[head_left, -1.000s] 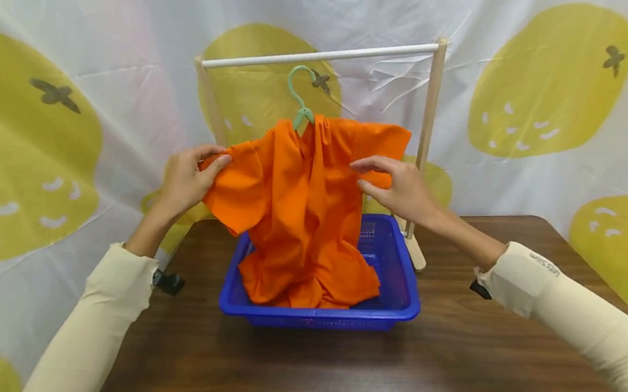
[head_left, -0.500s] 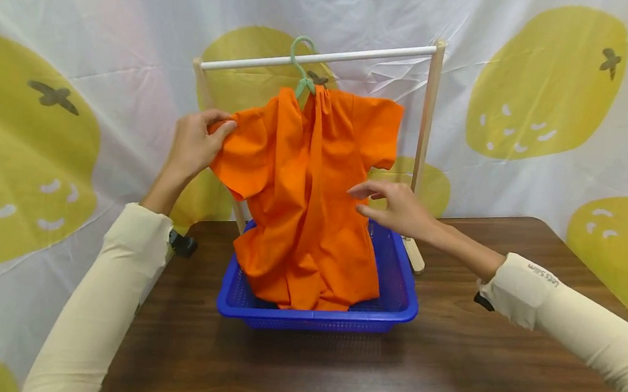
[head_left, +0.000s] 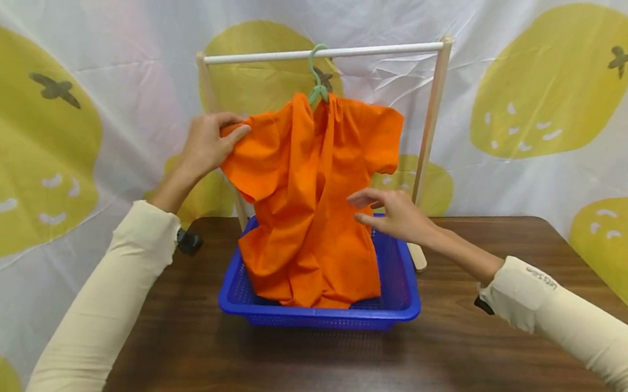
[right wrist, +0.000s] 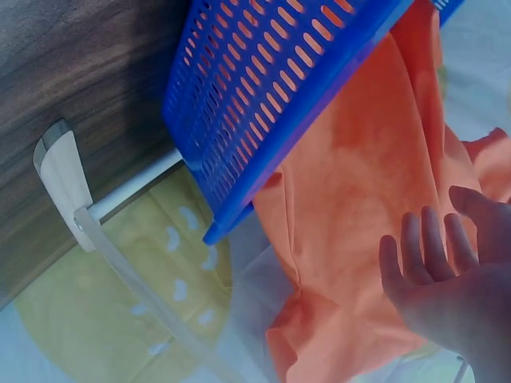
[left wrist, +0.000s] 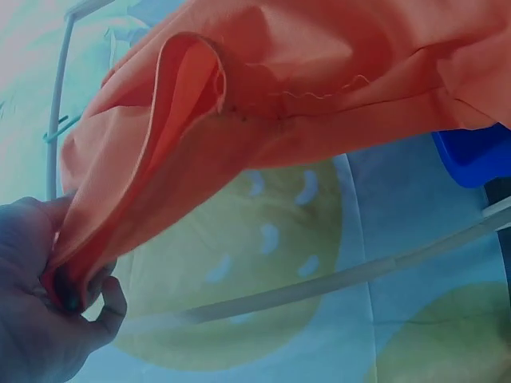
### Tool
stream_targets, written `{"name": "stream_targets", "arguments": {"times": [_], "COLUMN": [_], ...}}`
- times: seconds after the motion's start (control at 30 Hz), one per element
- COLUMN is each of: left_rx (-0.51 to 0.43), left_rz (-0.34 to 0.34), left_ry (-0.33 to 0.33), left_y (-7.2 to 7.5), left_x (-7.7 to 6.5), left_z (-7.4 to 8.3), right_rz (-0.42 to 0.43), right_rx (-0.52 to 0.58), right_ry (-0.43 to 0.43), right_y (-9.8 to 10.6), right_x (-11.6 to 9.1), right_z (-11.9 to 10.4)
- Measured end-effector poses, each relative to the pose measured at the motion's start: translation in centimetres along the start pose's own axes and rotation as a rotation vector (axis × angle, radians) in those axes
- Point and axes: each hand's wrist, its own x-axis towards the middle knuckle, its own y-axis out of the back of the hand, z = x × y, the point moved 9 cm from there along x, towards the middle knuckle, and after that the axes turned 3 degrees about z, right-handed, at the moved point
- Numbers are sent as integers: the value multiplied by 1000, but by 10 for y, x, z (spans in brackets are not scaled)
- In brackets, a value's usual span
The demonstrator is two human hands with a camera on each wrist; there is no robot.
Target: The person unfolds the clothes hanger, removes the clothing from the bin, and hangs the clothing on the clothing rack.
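Note:
An orange short-sleeved shirt point(head_left: 348, 193) hangs on a green hanger point(head_left: 319, 90), its lower part down inside the blue basket point(head_left: 319, 313). The hanger's hook overlaps the white rail point(head_left: 264, 57) in the head view. My left hand point(head_left: 209, 143) pinches the end of the left-side sleeve between thumb and fingers; the left wrist view shows the sleeve's opening point(left wrist: 185, 96) gaping beside that grip. In front of the shirt's right side is my right hand point(head_left: 396, 215), fingers apart and holding nothing. The right wrist view has its fingers point(right wrist: 435, 247) loosely extended before the cloth.
The rail belongs to a small rack with wooden uprights point(head_left: 434, 119), standing behind the basket on a dark wooden table point(head_left: 365, 381). One rack foot point(head_left: 417, 257) shows at the basket's right. A white curtain point(head_left: 403, 11) with yellow fruit prints hangs behind.
My left hand rose with the sleeve, then shifted right. The hanger and shirt went up, and the hook came to the rail and slid right. My right hand lowered from the right-side sleeve.

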Motion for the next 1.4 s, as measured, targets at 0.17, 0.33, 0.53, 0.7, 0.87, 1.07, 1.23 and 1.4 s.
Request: {"name": "stream_targets", "arguments": {"times": [0.17,0.33,0.53,0.7,0.87,1.07,1.23,1.4], "left_rx": [-36,-79,-45,-50,-119,-117,-91,-55], "left_rz": [15,-5,-86,-198,-311,-446,-547,-603], "left_ry": [6,14,70,49,36,95,100,106], "left_y": [4,6,-1,-18,-37,-56,-72,-83], "left_x": [-10,-26,-57,-81,-104,-134,-157,-173], "left_z": [-3,-11,-33,-47,-56,-76,-96,-110], "right_rz": [-30,-50,-88,-131,-161,-244,-319,-410], "right_rx": [-1,-16,-43,-40,3,36,53,63], "right_ry": [-14,-11,-33,-41,-26,-11,17,57], "right_y": [-6,-10,-20,-32,-46,-67,-87,-111], "right_x": [-2,-4,-6,-10,-11,-12,-11,-13], "right_z": [3,4,5,7,5,2,-3,-5]}}
